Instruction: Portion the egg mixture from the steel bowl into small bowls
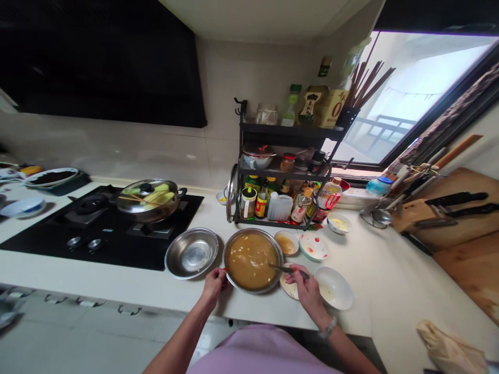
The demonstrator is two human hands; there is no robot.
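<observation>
A metal bowl full of brown liquid with small pale bits stands near the counter's front edge. My left hand is closed at the left side of its rim, fingers pinched together there. In my right hand is a spoon with a dark handle, its far end dipped in the liquid. Left of this bowl sits a second, shiny metal bowl. A small plate lies partly hidden under my right hand, and a white bowl is just right of it.
A glass-lidded pan with green vegetables stands on the black cooktop. Behind the bowls is a black rack of bottles and jars. Several small bowls, such as a red-spotted one, stand nearby. Knives sit in a block at right.
</observation>
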